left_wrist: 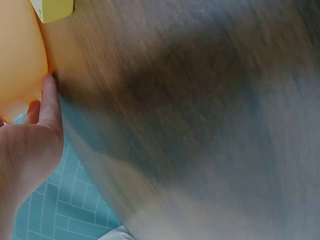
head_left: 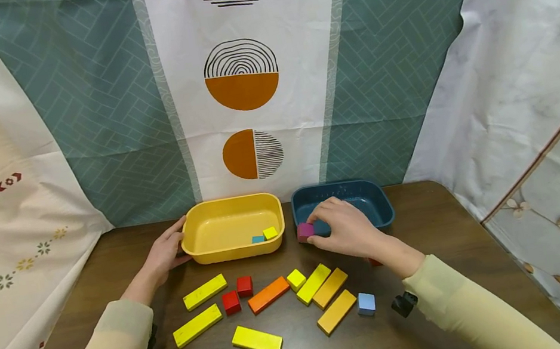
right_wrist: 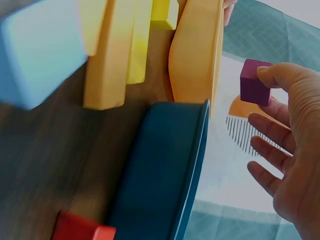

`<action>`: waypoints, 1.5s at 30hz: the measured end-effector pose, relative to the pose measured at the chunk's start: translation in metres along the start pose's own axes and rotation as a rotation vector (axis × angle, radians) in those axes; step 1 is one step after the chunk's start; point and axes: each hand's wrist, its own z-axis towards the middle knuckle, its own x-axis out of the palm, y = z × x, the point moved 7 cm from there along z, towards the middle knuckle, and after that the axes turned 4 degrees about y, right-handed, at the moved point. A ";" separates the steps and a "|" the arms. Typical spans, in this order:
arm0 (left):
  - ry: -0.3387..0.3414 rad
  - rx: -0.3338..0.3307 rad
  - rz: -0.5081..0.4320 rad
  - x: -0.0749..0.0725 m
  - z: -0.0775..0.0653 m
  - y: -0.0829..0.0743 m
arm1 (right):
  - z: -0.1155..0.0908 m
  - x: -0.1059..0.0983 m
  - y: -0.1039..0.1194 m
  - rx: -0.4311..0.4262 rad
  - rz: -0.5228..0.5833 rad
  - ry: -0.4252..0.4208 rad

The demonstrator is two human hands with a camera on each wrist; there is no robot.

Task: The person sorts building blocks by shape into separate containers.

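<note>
My right hand (head_left: 344, 226) pinches a purple cube (head_left: 305, 231) between thumb and fingertips, above the front left of the dark blue tray (head_left: 383, 207). In the right wrist view the purple cube (right_wrist: 255, 82) is held clear of the tray, and the other fingers (right_wrist: 272, 132) are spread loosely. My left hand (head_left: 165, 253) rests against the left end of the yellow tray (head_left: 237, 253). Its fingers look fairly straight along the yellow tray's outer wall (left_wrist: 22, 55) in the left wrist view. Inside the yellow tray lie a small yellow cube (head_left: 270, 233) and a blue block (head_left: 258, 239).
Several yellow bars (head_left: 257, 341), an orange bar (head_left: 269, 295), two amber bars (head_left: 337, 312), two red cubes (head_left: 231, 302), a yellow cube (head_left: 296, 280) and a light blue cube (head_left: 366, 304) lie before the trays. A red block (right_wrist: 82, 227) sits near the blue tray.
</note>
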 end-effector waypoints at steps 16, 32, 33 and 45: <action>0.010 -0.004 0.022 -0.002 -0.002 0.001 | 0.060 0.022 0.021 -0.021 -0.023 0.053; 0.027 -0.011 0.000 -0.001 -0.002 0.001 | 0.102 0.046 0.057 -0.053 -0.045 0.142; 0.026 -0.013 0.000 -0.001 -0.002 0.001 | 0.105 0.048 0.059 -0.054 -0.050 0.146; 0.016 -0.012 -0.015 -0.002 -0.001 0.000 | 0.126 0.068 0.073 -0.034 -0.098 0.159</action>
